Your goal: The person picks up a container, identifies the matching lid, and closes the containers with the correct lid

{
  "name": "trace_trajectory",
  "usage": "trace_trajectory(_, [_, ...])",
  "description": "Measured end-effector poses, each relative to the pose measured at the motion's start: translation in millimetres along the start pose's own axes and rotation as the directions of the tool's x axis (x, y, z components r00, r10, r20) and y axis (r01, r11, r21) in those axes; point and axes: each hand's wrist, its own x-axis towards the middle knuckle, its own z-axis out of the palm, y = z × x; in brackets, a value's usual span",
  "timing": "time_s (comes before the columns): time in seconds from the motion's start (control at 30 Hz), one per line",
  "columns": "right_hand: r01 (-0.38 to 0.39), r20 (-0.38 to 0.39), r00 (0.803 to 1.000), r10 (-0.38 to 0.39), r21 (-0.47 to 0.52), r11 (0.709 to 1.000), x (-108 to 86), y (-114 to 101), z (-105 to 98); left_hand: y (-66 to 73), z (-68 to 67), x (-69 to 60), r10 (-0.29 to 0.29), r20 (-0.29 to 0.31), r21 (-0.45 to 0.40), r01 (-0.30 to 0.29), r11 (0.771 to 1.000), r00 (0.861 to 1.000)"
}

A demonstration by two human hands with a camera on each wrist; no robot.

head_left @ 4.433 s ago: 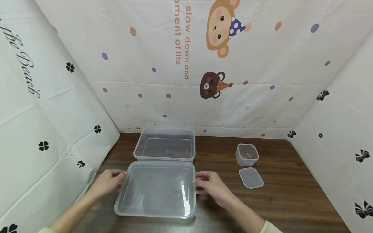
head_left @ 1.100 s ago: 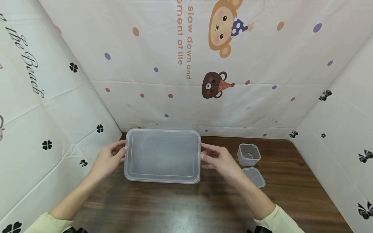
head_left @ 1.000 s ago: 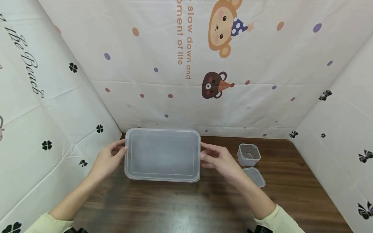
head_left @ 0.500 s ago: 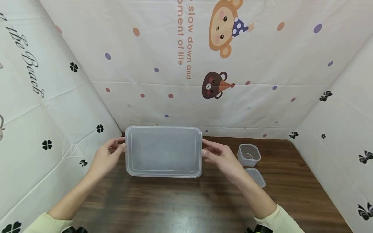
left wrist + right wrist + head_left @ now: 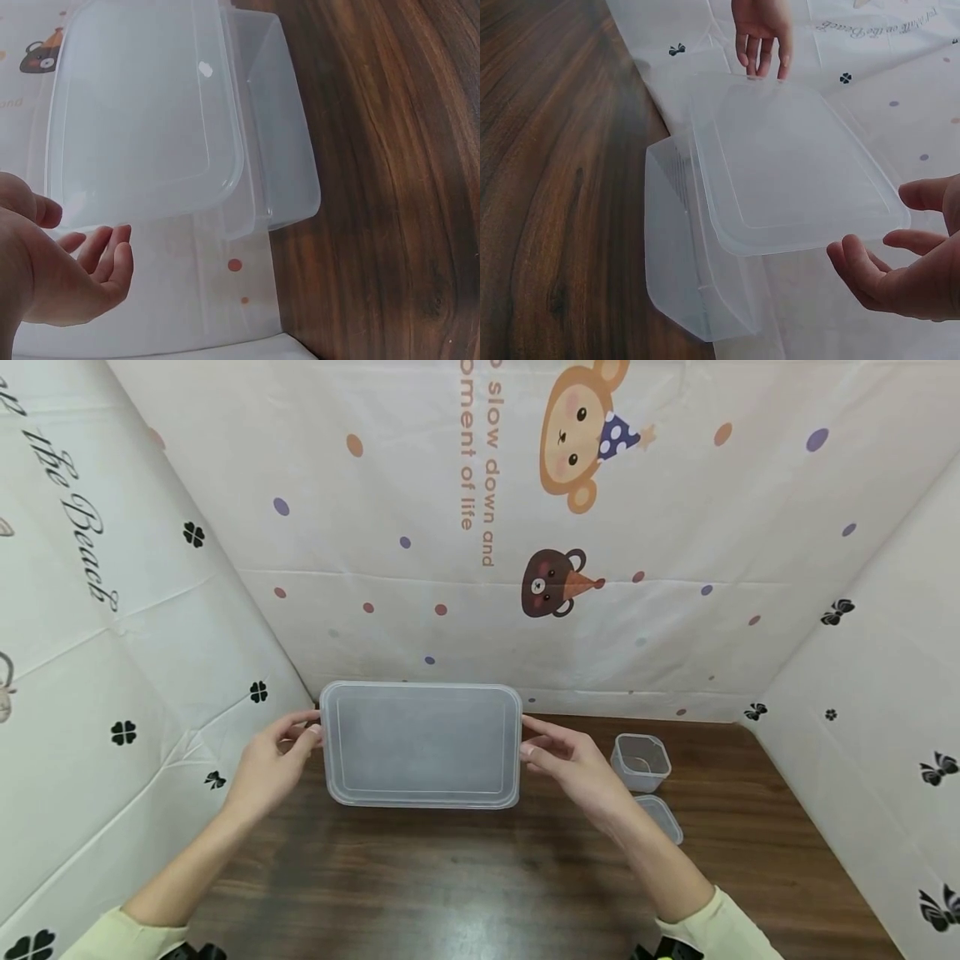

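Your left hand (image 5: pixel 267 764) and right hand (image 5: pixel 577 766) pinch the short edges of a translucent, round-cornered plastic lid (image 5: pixel 423 743) (smooth, slightly frosted), holding it over a deep rectangular box (image 5: pixel 673 251) on the dark wood-grain table (image 5: pixel 375 877).

In the head view, the forearm (image 5: pixel 663 868) behind the right hand (image 5: pixel 573 771) partly hides the small lid (image 5: pixel 666 821) beside it.
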Motion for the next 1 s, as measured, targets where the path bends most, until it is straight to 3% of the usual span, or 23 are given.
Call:
trace_trajectory(0.5, [-0.013,-0.041,0.999,0.010,-0.076,0.997,2.8,-3.8,-5.8,-0.4,-3.2,8.7,0.001,0.025,-0.051,0.000,0.999,1.000])
trace_trajectory(0.73, [-0.017,-0.043,0.999,0.015,-0.055,0.998,3.2,-4.0,-6.8,-0.7,-0.3,10.2,0.011,0.008,-0.089,-0.010,0.996,1.000])
trace_trajectory(1.0, [-0.007,-0.085,0.996,0.003,-0.051,0.999,3.0,-4.7,-5.4,-1.1,-1.0,11.3,-0.018,0.026,-0.111,0.021,0.994,0.999])
